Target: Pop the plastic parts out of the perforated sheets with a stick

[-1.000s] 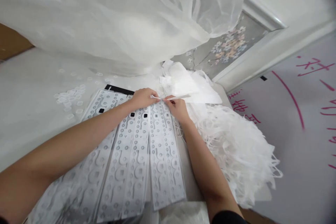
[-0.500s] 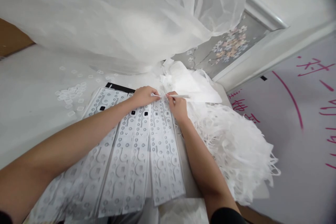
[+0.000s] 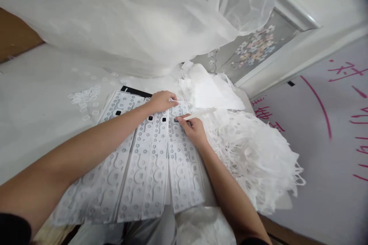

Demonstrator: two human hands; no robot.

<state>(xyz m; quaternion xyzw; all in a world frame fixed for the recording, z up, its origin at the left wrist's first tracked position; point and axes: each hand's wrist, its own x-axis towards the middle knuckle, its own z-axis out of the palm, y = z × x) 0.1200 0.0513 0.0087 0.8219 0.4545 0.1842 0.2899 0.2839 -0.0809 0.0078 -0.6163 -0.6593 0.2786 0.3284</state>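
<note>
My left hand [image 3: 162,101] is closed in a pinch at the top of the printed sheets, on the end of a thin white strip [image 3: 173,100]. My right hand [image 3: 195,128] grips a slim white pen-like tool [image 3: 201,113], its back end pointing up and right. The tool's tip meets a small dark square on the rightmost printed sheet [image 3: 186,172]; whether it is tweezers or a blade I cannot tell. To the left lie more printed sheets [image 3: 140,168], patterned with grey circles and curves. Black squares [image 3: 164,120] show on some of them.
Beside my right forearm is a tangled heap of white strips [image 3: 253,157]. Behind it lie white scraps [image 3: 218,92]. Small clear squares [image 3: 86,97] are scattered at left. A large white plastic bag [image 3: 138,19] bulges at the back, and a whiteboard [image 3: 322,153] leans at right.
My right hand has moved down, away from my left, bringing the tool's tip to the sheet. A dark square now shows at the tip. My left hand keeps its pinch.
</note>
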